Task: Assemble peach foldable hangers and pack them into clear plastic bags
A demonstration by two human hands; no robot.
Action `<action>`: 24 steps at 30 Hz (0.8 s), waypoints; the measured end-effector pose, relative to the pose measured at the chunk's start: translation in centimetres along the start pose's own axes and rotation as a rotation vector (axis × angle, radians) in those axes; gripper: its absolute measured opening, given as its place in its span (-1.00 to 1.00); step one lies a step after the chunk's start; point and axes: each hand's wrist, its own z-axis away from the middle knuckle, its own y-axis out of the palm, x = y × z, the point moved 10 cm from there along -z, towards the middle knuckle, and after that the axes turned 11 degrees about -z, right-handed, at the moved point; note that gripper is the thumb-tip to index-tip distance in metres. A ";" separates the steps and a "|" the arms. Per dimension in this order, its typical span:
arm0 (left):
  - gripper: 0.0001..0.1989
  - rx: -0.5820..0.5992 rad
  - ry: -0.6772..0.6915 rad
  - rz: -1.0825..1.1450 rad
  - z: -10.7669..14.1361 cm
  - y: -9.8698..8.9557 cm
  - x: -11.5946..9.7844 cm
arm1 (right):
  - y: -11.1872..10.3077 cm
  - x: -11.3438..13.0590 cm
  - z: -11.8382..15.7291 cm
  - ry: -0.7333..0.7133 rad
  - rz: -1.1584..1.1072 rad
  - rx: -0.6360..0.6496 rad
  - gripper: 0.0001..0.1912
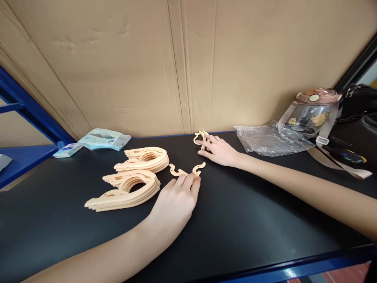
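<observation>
- My left hand (178,198) reached palm-down, its fingers bent over two small beige hooks (174,172) on the worktop (235,224), one curl showing past each side of my fingertips; I couldn't tell whether I was gripping them or only pressing down.
- My right hand (220,151) lay farther off, fingers partly spread, thumb apart from the forefinger, touching another little cluster of hooks (204,134); whether it had a firm hold was hidden from me too.
- The hooks seemed to be light, stiff plastic, easy to slide on that smooth black surface; I judged a pinch on the thicker stem better than on the thin curl, which looked the likelier part to snap.
- Left of my left hand lay two stacks of curved pieces, the near stack (131,201) and the far stack (144,166), like folded hangers nested flat. They too looked rigid and light, though a pile might slip apart; I'd have taken one around its outer bend, squeezing the layers together.
- Beyond the stacks sat a tissue packet (96,137).
- Past my right hand were a crumpled plastic bag (262,139), a strapped drinking bottle (309,114) and a black bag (357,131).
- Cardboard (132,59) stood behind everything.
</observation>
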 end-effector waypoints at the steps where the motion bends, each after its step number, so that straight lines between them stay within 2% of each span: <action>1: -0.59 0.025 -0.001 0.008 0.0 0.4 0.2 | 0.3 -0.1 -0.2 0.001 0.002 0.003 -0.46; 4: -0.53 0.071 0.000 0.053 -0.2 1.1 0.6 | 0.5 -0.1 0.0 -0.019 0.002 0.000 -0.45; 6: -0.64 0.059 -0.018 0.106 -0.4 1.0 0.9 | 0.0 0.0 1.1 -0.053 -0.006 -0.006 -0.48; 8: -0.78 0.047 -0.048 0.167 -0.6 0.9 1.3 | -0.6 0.2 2.7 -0.089 -0.016 -0.007 -0.53; 10: -0.84 0.052 -0.078 0.215 -0.7 1.0 1.6 | -1.3 0.5 4.6 -0.116 -0.030 -0.009 -0.59; 16: -0.83 0.060 -0.132 0.288 -1.0 1.5 2.1 | -3.3 1.1 9.6 -0.133 -0.081 -0.072 -0.77; 19: -0.85 0.075 -0.174 0.350 -1.0 1.8 2.4 | -3.8 1.2 10.4 -0.135 -0.131 -0.085 -0.83; 24: -0.79 0.096 -0.219 0.449 -0.9 2.2 2.7 | -3.9 1.3 10.4 -0.176 -0.147 -0.053 -0.81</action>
